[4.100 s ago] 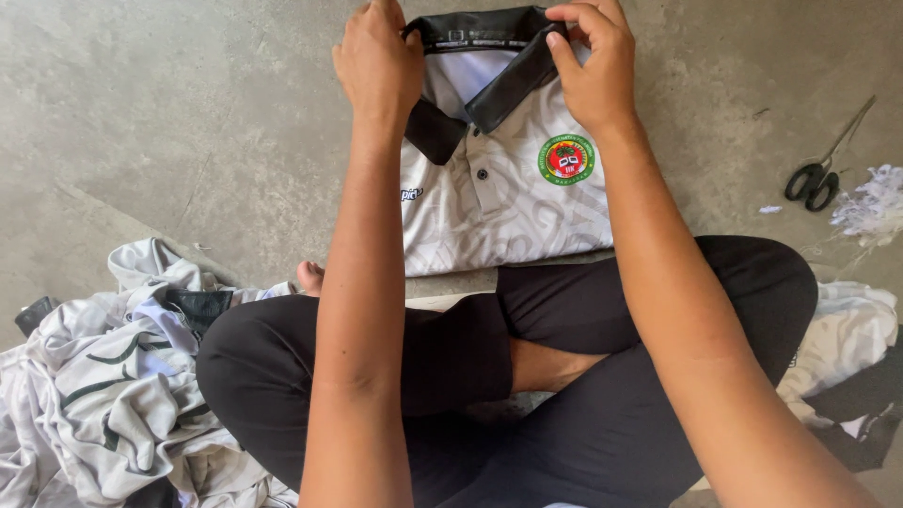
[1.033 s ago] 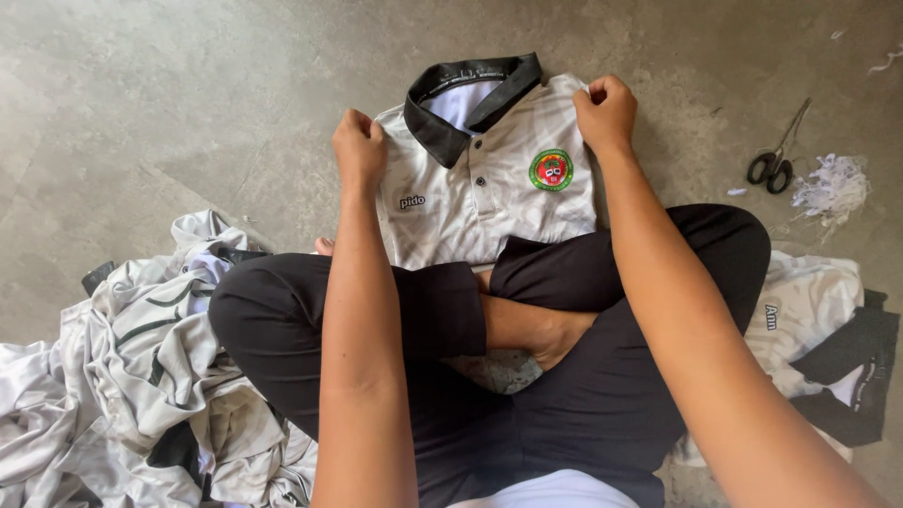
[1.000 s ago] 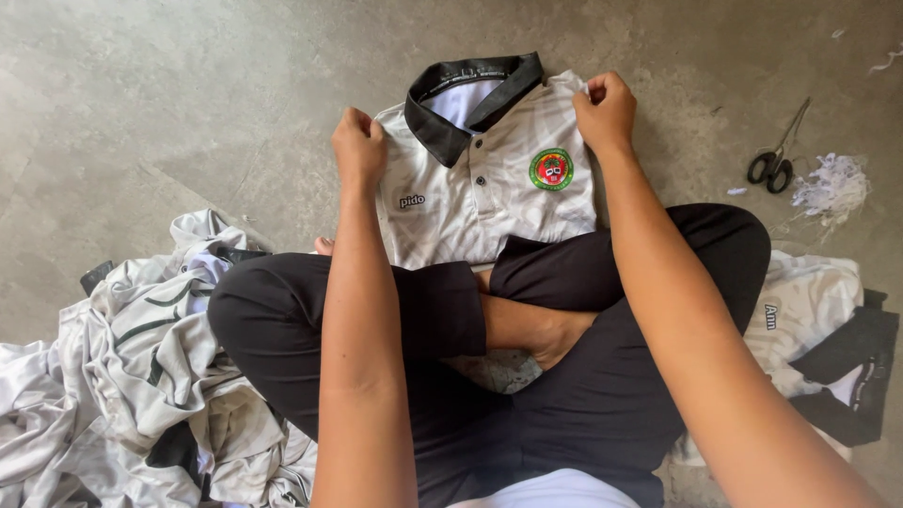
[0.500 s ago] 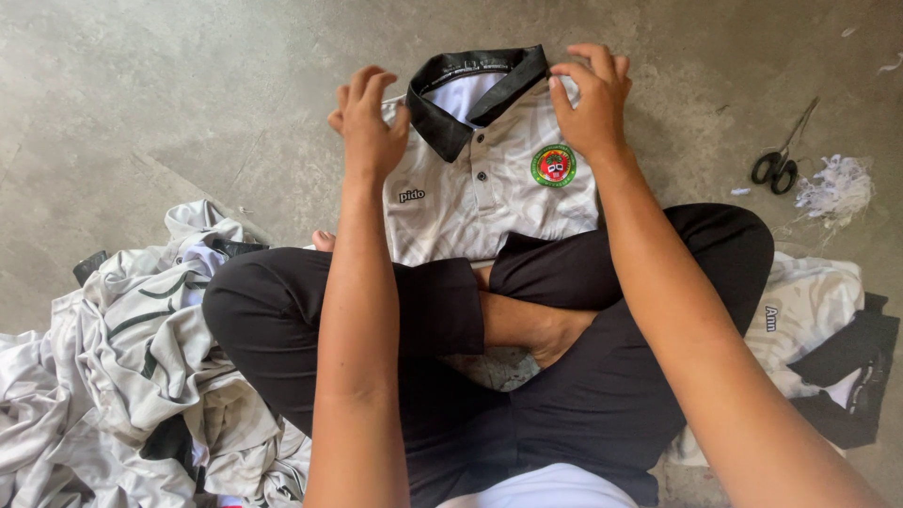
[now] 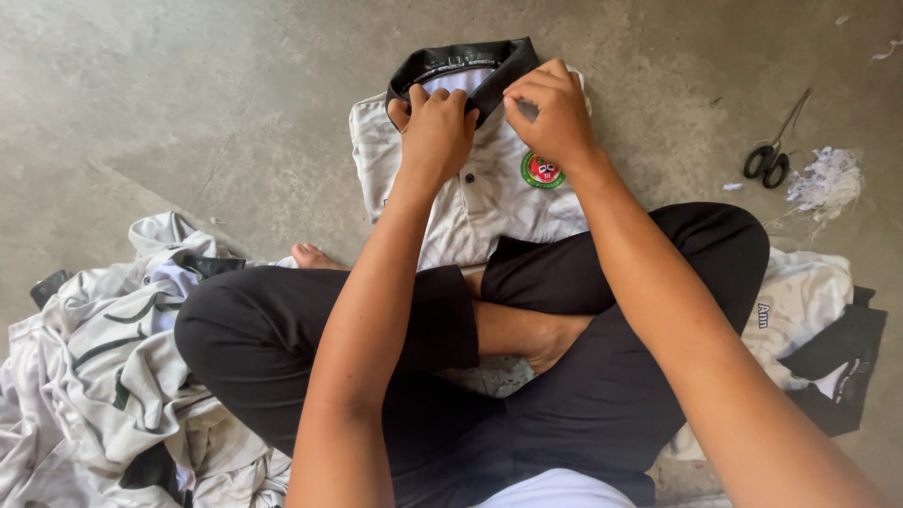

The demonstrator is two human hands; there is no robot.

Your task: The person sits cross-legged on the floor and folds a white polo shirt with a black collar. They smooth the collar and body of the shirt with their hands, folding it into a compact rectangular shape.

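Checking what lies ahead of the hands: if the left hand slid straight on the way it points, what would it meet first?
Probably the black collar of the folded white polo shirt. The left hand already touches it; past it lies bare concrete floor.

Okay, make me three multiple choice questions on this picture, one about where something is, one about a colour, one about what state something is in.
1. Where do the scissors lie?
A. On the concrete floor to the person's right, next to white scraps
B. On the clothes pile
C. In the person's lap

2. What colour is the collar of the polo shirt?
A. Red
B. Black
C. Yellow

3. What are the two hands doing?
A. Resting flat on the knees
B. Holding the scissors
C. Both gripping the shirt at its collar and placket

Answers:
1 A, the scissors lie on bare floor beside the scraps.
2 B, the collar is black on a white patterned shirt.
3 C, the left hand and right hand are closed on the fabric just under the collar.
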